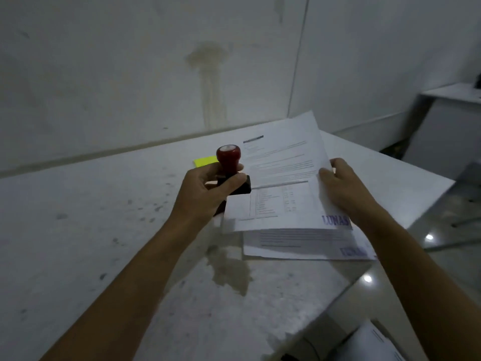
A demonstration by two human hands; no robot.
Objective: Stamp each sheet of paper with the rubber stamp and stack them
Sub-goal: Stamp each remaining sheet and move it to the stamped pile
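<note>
Dim light is falling on a stained off-white plaster wall (130, 74) at 12 o'clock; glossy pale tiled floor (429, 256) is reflecting lamps at 4 o'clock; white cabinet (447, 131) is standing at 2 o'clock.

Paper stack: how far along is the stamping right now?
Done: at least two sheets carry a purple mark, the held sheet and the stack under it. In hand: the left hand grips the stamp clear of the paper; the right hand pinches the held sheet's right edge. Left: laying it on the stack; no unstamped sheets show.
</note>
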